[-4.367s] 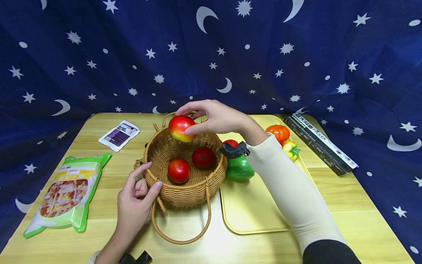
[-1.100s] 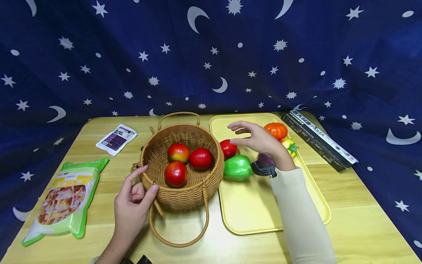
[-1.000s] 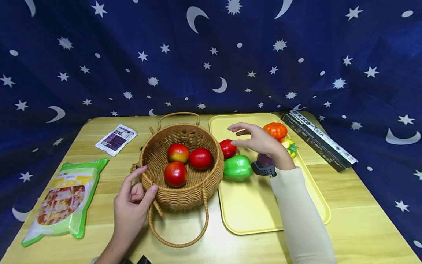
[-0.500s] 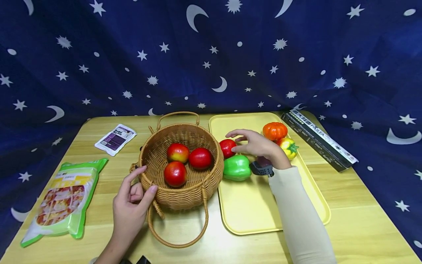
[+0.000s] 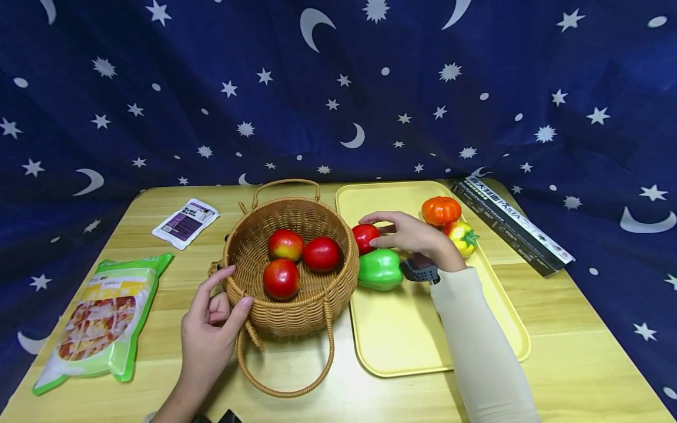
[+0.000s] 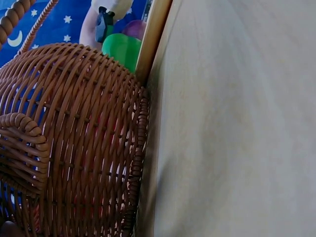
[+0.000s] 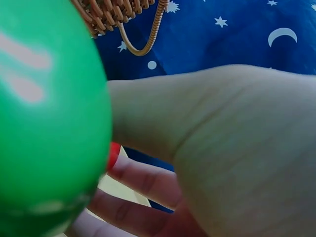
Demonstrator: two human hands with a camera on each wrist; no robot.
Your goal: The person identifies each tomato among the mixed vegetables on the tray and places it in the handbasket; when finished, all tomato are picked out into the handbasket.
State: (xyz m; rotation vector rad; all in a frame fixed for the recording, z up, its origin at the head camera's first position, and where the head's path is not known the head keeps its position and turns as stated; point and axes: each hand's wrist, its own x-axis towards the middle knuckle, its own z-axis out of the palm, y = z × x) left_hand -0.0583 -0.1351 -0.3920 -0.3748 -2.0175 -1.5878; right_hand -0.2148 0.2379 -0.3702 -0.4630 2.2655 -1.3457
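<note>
A round wicker basket [image 5: 296, 320] stands left of the tray, holding an upper red-yellow fruit [image 5: 285, 243], a right red fruit [image 5: 322, 254] and a front red fruit [image 5: 281, 279]. My left hand [image 5: 208, 335] holds its near-left rim with thumb and index finger, the other fingers curled in. On the yellow tray [image 5: 407, 346], my right hand [image 5: 409, 235] has thumb and fingers around a red fruit [image 5: 365, 237], still down beside the basket. Just in front of that fruit lies a green bell pepper [image 5: 381, 269], which fills the left of the right wrist view.
An orange pumpkin [image 5: 441, 210] and a yellow-red fruit [image 5: 463, 238] lie at the tray's right edge, with a purple thing [image 6: 134, 29] mostly hidden under my right wrist. A black pasta box [image 5: 510, 223], a white pouch [image 5: 186, 224] and a green food bag [image 5: 103, 323] lie around.
A red-yellow fruit, earlier held over the basket, now lies in it. My right hand has moved right to the tray and lowered onto the red fruit. My left hand stays on the rim.
</note>
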